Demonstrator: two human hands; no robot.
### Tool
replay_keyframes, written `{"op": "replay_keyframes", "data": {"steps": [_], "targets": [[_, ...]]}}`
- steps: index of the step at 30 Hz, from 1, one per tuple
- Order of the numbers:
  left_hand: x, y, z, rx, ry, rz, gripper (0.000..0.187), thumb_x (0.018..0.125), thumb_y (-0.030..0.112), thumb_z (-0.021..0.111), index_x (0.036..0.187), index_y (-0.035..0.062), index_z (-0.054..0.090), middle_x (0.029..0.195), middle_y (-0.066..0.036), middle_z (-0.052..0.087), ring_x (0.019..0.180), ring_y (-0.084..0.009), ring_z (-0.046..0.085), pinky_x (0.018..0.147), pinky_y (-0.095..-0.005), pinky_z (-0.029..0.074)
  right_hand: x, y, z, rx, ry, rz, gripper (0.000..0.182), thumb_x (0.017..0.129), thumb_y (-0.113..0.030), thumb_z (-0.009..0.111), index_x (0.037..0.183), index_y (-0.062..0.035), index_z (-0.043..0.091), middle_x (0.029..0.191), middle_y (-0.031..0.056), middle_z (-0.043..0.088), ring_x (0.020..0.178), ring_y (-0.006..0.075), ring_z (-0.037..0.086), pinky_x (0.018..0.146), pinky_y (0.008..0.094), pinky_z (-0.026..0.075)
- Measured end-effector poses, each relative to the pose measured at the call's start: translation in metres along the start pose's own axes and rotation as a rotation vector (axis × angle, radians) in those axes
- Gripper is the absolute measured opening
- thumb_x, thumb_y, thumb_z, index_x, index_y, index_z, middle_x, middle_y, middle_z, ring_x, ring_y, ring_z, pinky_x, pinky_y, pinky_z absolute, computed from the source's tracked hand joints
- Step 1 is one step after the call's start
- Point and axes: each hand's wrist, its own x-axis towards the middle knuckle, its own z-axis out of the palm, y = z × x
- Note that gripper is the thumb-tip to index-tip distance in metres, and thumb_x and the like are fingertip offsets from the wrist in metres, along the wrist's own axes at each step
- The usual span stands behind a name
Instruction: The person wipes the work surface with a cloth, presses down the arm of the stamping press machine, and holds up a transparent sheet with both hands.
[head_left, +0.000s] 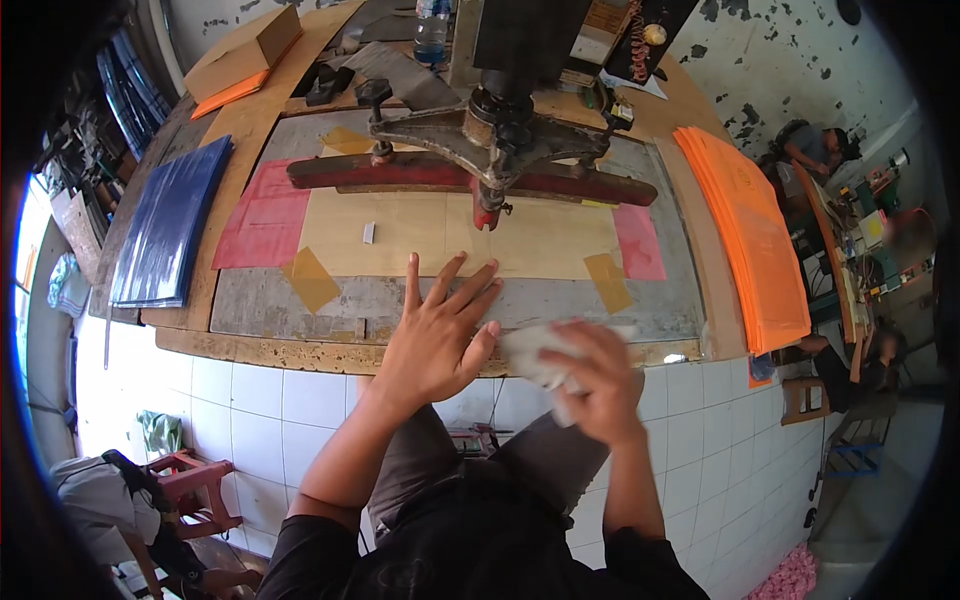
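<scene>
- The left hand (440, 330) is open, fingers spread, at the frame's centre near the table edge (300, 352).
- The right hand (595, 385) grips a white cloth (530, 352), blurred, just right of centre.

White crumpled cloth (545, 350). Pale tan sheet (440, 235) with red-pink paper (262, 215) at both ends and a small white tag (369, 232) on top. Translucent yellow-brown tape squares (310, 278) at the corners. Grey, scuffed plate (290, 305) on a raw wooden bench (255, 350). Dark red bar (420, 170) under a black and rusty-grey press (500, 120). Glossy dark blue stack (170, 225). Bright orange stack (745, 235). Brown cardboard box (245, 50) over an orange sheet. White square-tiled floor (270, 400). Red stool (200, 490). Whitewashed wall (760, 50) speckled with dark flaking patches.
</scene>
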Motion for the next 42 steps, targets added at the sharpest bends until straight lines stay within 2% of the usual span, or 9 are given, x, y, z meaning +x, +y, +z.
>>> {"op": "replay_keyframes", "data": {"steps": [5, 12, 15, 22, 25, 29, 32, 37, 42], "targets": [[0.001, 0.004, -0.001, -0.013, -0.024, -0.005, 0.061, 0.115, 0.04, 0.04, 0.158, 0.0045, 0.064, 0.175, -0.009, 0.05, 0.168, -0.0398, 0.031, 0.138, -0.0686, -0.001, -0.017, 0.055, -0.013, -0.368, 0.3, 0.52, 0.058, 0.09, -0.008, 0.078, 0.146, -0.0183, 0.073, 0.157, 0.014, 0.063, 0.145, 0.0392, 0.058, 0.123, 0.0554, 0.042], [0.001, 0.002, 0.001, -0.008, 0.007, -0.025, 0.062, 0.116, 0.046, 0.042, 0.156, 0.0045, 0.066, 0.173, -0.009, 0.052, 0.167, -0.0401, 0.033, 0.138, -0.07, 0.0, 0.012, -0.043, 0.051, -0.094, -0.001, 0.009, 0.057, 0.089, -0.018, 0.08, 0.145, -0.0237, 0.077, 0.163, 0.0097, 0.061, 0.148, 0.0364, 0.058, 0.123, 0.0593, 0.042], [0.0, 0.003, 0.0, 0.04, -0.01, -0.037, 0.065, 0.117, 0.049, 0.04, 0.16, 0.0068, 0.063, 0.175, -0.008, 0.05, 0.169, -0.0391, 0.03, 0.138, -0.0695, -0.003, 0.007, -0.019, 0.028, -0.062, 0.052, 0.042, 0.056, 0.083, -0.017, 0.082, 0.138, -0.023, 0.081, 0.156, 0.0073, 0.067, 0.142, 0.0357, 0.062, 0.122, 0.0574, 0.044], [0.002, 0.007, 0.002, 0.069, -0.011, -0.033, 0.068, 0.117, 0.054, 0.039, 0.161, 0.0074, 0.062, 0.176, -0.008, 0.049, 0.169, -0.0386, 0.029, 0.138, -0.0693, -0.004, -0.048, 0.107, -0.053, -0.433, 0.308, 0.592, 0.054, 0.096, -0.017, 0.078, 0.15, -0.0184, 0.073, 0.157, 0.0137, 0.064, 0.148, 0.0387, 0.056, 0.125, 0.0579, 0.04], [0.001, 0.007, 0.002, 0.05, -0.012, -0.037, 0.068, 0.117, 0.054, 0.04, 0.162, 0.0074, 0.061, 0.176, -0.008, 0.049, 0.169, -0.0385, 0.029, 0.138, -0.0689, -0.004, -0.027, 0.074, -0.021, -0.512, 0.335, 0.54, 0.057, 0.098, -0.014, 0.078, 0.154, -0.0194, 0.07, 0.163, 0.0151, 0.058, 0.151, 0.0396, 0.052, 0.127, 0.06, 0.038], [0.0, 0.004, 0.007, 0.031, 0.047, -0.018, 0.069, 0.116, 0.058, 0.047, 0.157, 0.0049, 0.065, 0.171, -0.009, 0.055, 0.166, -0.0382, 0.035, 0.137, -0.0716, 0.001, 0.017, -0.011, 0.007, -0.07, -0.038, 0.088, 0.059, 0.094, -0.012, 0.081, 0.151, -0.0222, 0.072, 0.164, 0.0148, 0.057, 0.154, 0.0411, 0.051, 0.129, 0.0607, 0.039], [0.001, 0.004, 0.004, 0.04, 0.025, -0.028, 0.069, 0.116, 0.057, 0.045, 0.159, 0.0058, 0.063, 0.172, -0.009, 0.053, 0.167, -0.0384, 0.034, 0.138, -0.0705, -0.001, 0.034, 0.011, -0.003, -0.038, -0.085, 0.053, 0.06, 0.091, -0.012, 0.082, 0.15, -0.0216, 0.072, 0.163, 0.0124, 0.059, 0.153, 0.0398, 0.052, 0.128, 0.0597, 0.041], [0.002, 0.006, 0.005, 0.078, 0.007, -0.041, 0.067, 0.116, 0.054, 0.043, 0.162, 0.008, 0.06, 0.175, -0.008, 0.051, 0.168, -0.0388, 0.032, 0.138, -0.0686, -0.003, 0.034, 0.121, -0.027, -0.47, 0.16, 0.473, 0.046, 0.108, -0.024, 0.07, 0.154, -0.0169, 0.067, 0.163, 0.0172, 0.058, 0.154, 0.0431, 0.05, 0.128, 0.0599, 0.039], [0.002, 0.007, 0.004, 0.05, 0.013, -0.046, 0.067, 0.117, 0.053, 0.042, 0.162, 0.0073, 0.06, 0.174, -0.009, 0.051, 0.168, -0.0387, 0.031, 0.138, -0.0688, -0.003, 0.035, 0.058, 0.002, -0.328, 0.113, 0.328, 0.056, 0.103, -0.02, 0.075, 0.158, -0.0165, 0.063, 0.167, 0.0196, 0.052, 0.154, 0.0456, 0.048, 0.128, 0.0635, 0.038]]}}
